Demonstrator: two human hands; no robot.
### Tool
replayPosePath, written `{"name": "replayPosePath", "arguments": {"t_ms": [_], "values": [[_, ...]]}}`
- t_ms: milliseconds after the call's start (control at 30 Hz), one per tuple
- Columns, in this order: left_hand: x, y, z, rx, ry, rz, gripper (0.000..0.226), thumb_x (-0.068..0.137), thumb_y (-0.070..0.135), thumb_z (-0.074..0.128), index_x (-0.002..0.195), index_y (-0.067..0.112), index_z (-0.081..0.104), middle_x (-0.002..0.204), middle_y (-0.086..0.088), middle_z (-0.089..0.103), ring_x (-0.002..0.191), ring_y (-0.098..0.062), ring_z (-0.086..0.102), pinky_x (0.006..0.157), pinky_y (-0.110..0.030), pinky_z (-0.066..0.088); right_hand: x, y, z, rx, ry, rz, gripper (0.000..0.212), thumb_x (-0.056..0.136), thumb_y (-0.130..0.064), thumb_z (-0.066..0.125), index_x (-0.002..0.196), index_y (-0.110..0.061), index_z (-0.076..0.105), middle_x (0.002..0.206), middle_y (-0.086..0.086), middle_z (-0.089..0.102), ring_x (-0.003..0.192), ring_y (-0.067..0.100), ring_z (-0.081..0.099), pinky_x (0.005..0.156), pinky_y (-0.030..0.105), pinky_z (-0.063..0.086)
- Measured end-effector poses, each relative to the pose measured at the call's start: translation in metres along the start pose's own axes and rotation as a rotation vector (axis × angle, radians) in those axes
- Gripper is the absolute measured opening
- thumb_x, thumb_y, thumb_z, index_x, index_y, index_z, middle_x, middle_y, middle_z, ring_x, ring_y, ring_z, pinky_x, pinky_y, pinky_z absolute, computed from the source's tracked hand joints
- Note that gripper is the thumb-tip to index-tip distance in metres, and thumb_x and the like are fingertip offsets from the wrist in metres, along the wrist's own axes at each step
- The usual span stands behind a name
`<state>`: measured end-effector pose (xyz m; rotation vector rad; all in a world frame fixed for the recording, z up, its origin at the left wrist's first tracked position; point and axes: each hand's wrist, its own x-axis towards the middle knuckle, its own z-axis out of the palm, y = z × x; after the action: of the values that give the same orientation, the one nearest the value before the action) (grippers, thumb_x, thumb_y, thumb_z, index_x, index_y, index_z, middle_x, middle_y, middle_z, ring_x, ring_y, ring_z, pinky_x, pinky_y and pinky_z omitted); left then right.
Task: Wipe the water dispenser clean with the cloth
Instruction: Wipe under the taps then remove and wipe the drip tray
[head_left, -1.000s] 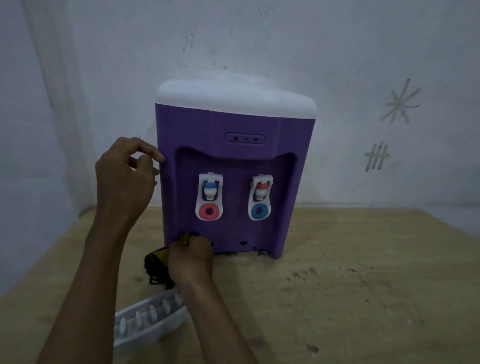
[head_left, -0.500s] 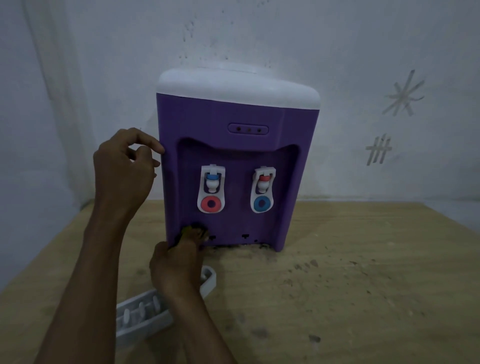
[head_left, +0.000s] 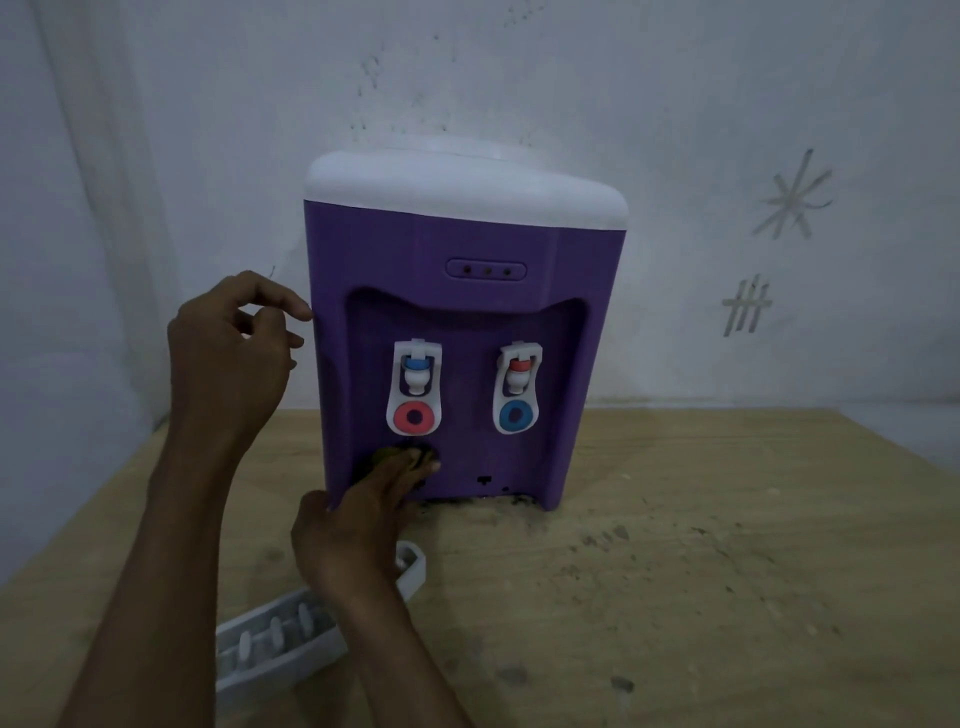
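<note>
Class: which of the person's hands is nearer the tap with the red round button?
Right. The right hand presses just below the tap with the red round button; the left hand sits beside the dispenser's edge.
</note>
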<state>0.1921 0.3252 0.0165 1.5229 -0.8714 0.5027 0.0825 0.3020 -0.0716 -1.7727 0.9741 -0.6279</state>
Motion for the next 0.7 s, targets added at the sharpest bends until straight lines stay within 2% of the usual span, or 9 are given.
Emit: {"name": "replayPosePath", "arguments": {"t_ms": [100,167,267,367,400,500,567,633,700], "values": [[-0.001,0.002,-0.002,-0.001,0.010,0.006,0.027,0.102,0.002,0.045,0.097,0.013,0.069,0.108,-0.005,0.073,0.076,-0.015,0.071,0.061,-0.024,0.059,0.005,-0.013,-0.006,0.074,-0.028,0.107,0.094,0.106,-0.028,0.049,0.157,-0.003,-0.026,0.162,0.015,-0.039,0.159,0.028,-0.005,0.119,0.026,0.021],[-0.001,0.002,-0.002,-0.007,0.011,0.004,0.027,0.102,0.002,0.046,0.096,0.013,0.069,0.110,-0.005,0.073,0.076,-0.015,0.071,0.060,-0.023,0.059,0.002,-0.011,-0.003,0.044,-0.003,0.032,0.097,0.104,-0.030,0.052,0.159,-0.010,-0.025,0.162,0.008,-0.042,0.158,0.030,-0.002,0.121,0.030,0.023],[-0.001,0.002,-0.002,-0.011,0.010,0.010,0.027,0.102,0.001,0.046,0.096,0.013,0.069,0.111,-0.005,0.072,0.075,-0.012,0.071,0.059,-0.019,0.058,-0.006,0.004,0.005,-0.224,0.063,-0.176,0.094,0.101,-0.028,0.051,0.161,-0.028,-0.021,0.161,-0.012,-0.040,0.149,0.030,0.007,0.119,0.040,0.030],[0.000,0.001,0.000,-0.017,0.004,0.021,0.026,0.102,0.001,0.045,0.099,0.009,0.069,0.111,-0.008,0.072,0.076,-0.015,0.070,0.062,-0.022,0.059,0.000,0.014,0.005,-0.288,0.159,-0.255,0.088,0.104,-0.026,0.047,0.160,-0.034,-0.021,0.165,-0.013,-0.031,0.139,0.026,0.019,0.113,0.041,0.036],[0.000,0.000,0.001,-0.024,0.001,0.024,0.025,0.102,0.001,0.045,0.100,0.008,0.070,0.110,-0.009,0.073,0.077,-0.016,0.071,0.063,-0.023,0.059,0.003,0.014,0.003,-0.278,0.188,-0.246,0.088,0.104,-0.026,0.048,0.160,-0.033,-0.020,0.165,-0.012,-0.032,0.138,0.024,0.022,0.114,0.039,0.037],[0.000,-0.006,-0.001,-0.028,-0.004,0.022,0.026,0.102,0.001,0.045,0.099,0.009,0.069,0.109,-0.007,0.072,0.080,-0.017,0.071,0.064,-0.023,0.060,0.008,0.012,-0.002,-0.145,0.251,-0.146,0.095,0.102,-0.026,0.051,0.160,-0.026,-0.025,0.154,-0.012,-0.052,0.138,0.023,0.023,0.114,0.035,0.037],[0.002,-0.012,0.000,-0.041,-0.010,0.001,0.027,0.103,0.004,0.044,0.099,0.014,0.068,0.110,-0.006,0.072,0.081,-0.018,0.071,0.062,-0.020,0.059,0.007,0.010,-0.005,-0.119,0.261,-0.138,0.098,0.099,-0.021,0.052,0.160,-0.026,-0.026,0.151,-0.014,-0.055,0.138,0.024,0.022,0.112,0.035,0.039],[0.005,-0.018,0.002,-0.042,-0.019,-0.017,0.030,0.103,0.006,0.042,0.097,0.021,0.069,0.111,-0.005,0.072,0.082,-0.018,0.071,0.057,-0.019,0.058,0.007,0.016,-0.005,-0.200,0.241,-0.252,0.096,0.095,-0.020,0.051,0.162,-0.028,-0.018,0.161,-0.014,-0.041,0.134,0.025,0.024,0.113,0.040,0.039],[0.006,-0.020,0.004,-0.042,-0.030,-0.020,0.034,0.103,0.008,0.042,0.091,0.028,0.067,0.108,-0.004,0.072,0.082,-0.017,0.071,0.058,-0.028,0.058,0.012,0.030,-0.007,-0.349,0.199,-0.356,0.084,0.097,-0.027,0.047,0.163,-0.030,-0.004,0.168,-0.012,-0.015,0.131,0.025,0.025,0.113,0.045,0.038]]}}
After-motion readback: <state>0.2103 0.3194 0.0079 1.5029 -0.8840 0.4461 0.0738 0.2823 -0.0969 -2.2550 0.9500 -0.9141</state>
